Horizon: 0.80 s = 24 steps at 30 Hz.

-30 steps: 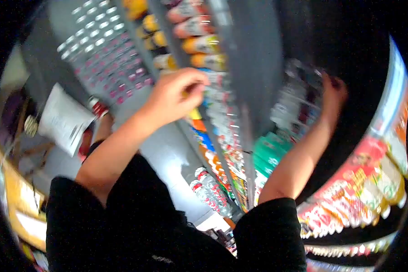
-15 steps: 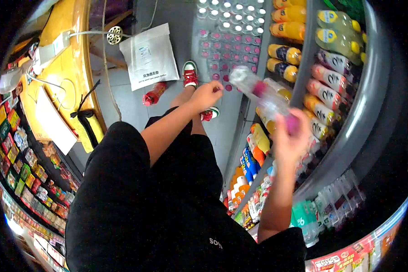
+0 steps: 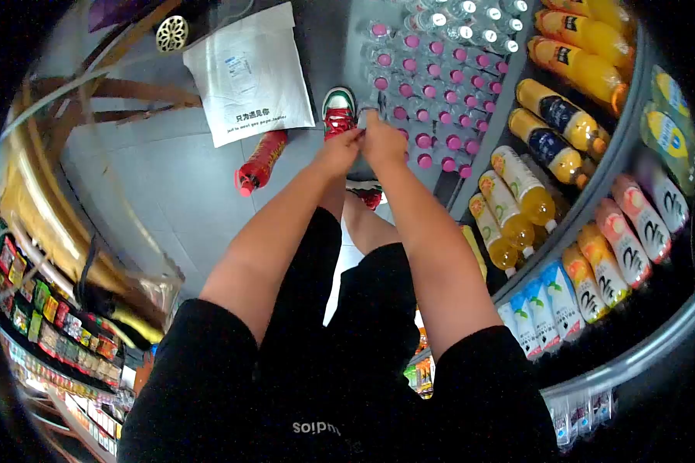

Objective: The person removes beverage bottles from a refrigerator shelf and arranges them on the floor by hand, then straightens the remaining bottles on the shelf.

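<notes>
My left hand is closed, its fingertips pinched together against my right hand. The right hand is also closed, fingers wrapped round a clear plastic bottle of which only a small greyish end shows. What the left fingertips pinch is hidden. Just right of the hands stand rows of clear bottles with pink caps on the floor. A red bottle lies on the tiles to the left, its pink cap toward me.
A white mailing bag lies on the floor beyond the red bottle. White-capped bottles stand behind the pink-capped ones. Shelves of juice bottles line the right side. Packaged snacks fill a rack at left. My shoe is close to the hands.
My right hand has swung from the shelf on the right, where it held up clear pink-capped plastic, to meet my left hand. The view has shifted toward the floor bottles.
</notes>
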Each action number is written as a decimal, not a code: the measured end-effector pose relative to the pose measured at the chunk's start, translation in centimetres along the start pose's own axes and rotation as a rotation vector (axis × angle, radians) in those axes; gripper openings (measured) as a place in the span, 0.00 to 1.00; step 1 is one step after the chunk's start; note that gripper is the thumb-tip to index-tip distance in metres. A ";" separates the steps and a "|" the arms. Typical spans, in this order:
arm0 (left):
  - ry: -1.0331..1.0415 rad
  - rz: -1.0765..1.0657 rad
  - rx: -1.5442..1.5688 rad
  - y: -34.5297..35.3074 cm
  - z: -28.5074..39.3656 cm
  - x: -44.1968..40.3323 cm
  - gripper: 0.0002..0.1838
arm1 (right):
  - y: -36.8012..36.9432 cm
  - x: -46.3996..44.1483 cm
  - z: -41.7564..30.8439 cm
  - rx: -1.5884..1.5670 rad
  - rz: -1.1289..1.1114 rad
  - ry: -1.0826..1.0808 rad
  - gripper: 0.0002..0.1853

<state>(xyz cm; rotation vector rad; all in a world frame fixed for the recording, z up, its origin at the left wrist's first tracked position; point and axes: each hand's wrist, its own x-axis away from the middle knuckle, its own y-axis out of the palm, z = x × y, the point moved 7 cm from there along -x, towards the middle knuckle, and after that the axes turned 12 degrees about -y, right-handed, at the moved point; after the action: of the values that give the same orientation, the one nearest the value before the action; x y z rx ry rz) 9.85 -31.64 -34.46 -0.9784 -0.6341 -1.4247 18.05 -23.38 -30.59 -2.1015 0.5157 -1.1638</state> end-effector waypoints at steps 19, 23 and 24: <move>-0.156 -0.102 -0.399 -2.9 0.3 -2.2 0.24 | 4.4 -4.3 4.9 -0.135 0.088 0.280 0.18; -0.199 -0.079 -0.389 -3.3 2.6 0.9 0.23 | 0.2 1.2 3.3 -0.161 0.131 0.259 0.18; -0.161 -0.028 -0.424 -3.2 3.4 1.7 0.22 | 0.0 2.8 3.3 -0.195 0.090 0.250 0.16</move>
<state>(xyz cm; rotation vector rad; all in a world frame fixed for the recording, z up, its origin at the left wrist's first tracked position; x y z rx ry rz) 7.51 -29.28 -30.82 -1.4326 -0.4698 -1.5491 22.36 -23.96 -30.18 -2.0788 0.8614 -1.3799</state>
